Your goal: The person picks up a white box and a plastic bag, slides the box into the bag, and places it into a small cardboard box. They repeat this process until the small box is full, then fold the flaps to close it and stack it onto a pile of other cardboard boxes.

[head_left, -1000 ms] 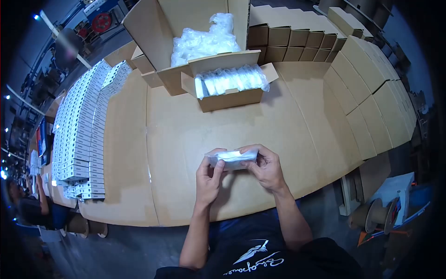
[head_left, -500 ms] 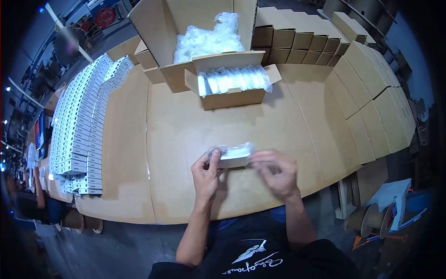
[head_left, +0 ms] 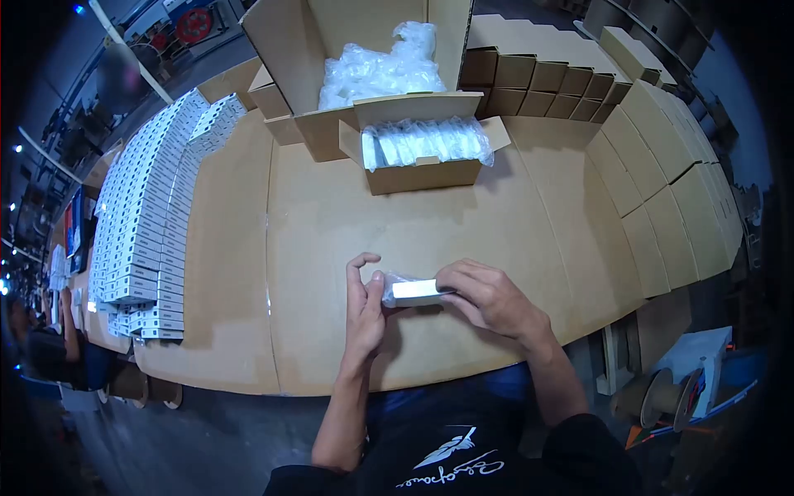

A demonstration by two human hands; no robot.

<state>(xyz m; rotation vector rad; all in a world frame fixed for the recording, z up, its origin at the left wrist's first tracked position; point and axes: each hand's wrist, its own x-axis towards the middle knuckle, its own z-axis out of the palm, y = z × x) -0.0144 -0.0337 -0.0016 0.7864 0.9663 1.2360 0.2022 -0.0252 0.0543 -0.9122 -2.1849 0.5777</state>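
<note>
Between my hands, above the cardboard-covered table, is a small white box [head_left: 415,289] with clear plastic wrap around its left end. My left hand [head_left: 365,307] grips that end, its thumb against the wrap and its index finger raised and curled. At the other end, my right hand [head_left: 490,299] closes its thumb and fingers on the box, hiding the corner. Further back stands an open carton [head_left: 422,178] filled with a row of plastic-wrapped packets [head_left: 426,144].
Behind the carton, a larger open box [head_left: 327,136] holds bubble-wrap pouches [head_left: 380,74]. Stacked small white boxes [head_left: 141,223] line the left side. Brown cartons [head_left: 662,190] are piled at the right, with more [head_left: 546,74] at the back. A person [head_left: 58,347] is at far left.
My right hand has come in from the right and closed on the box's right end. My left index finger has lifted off the wrap. The view has shifted slightly.
</note>
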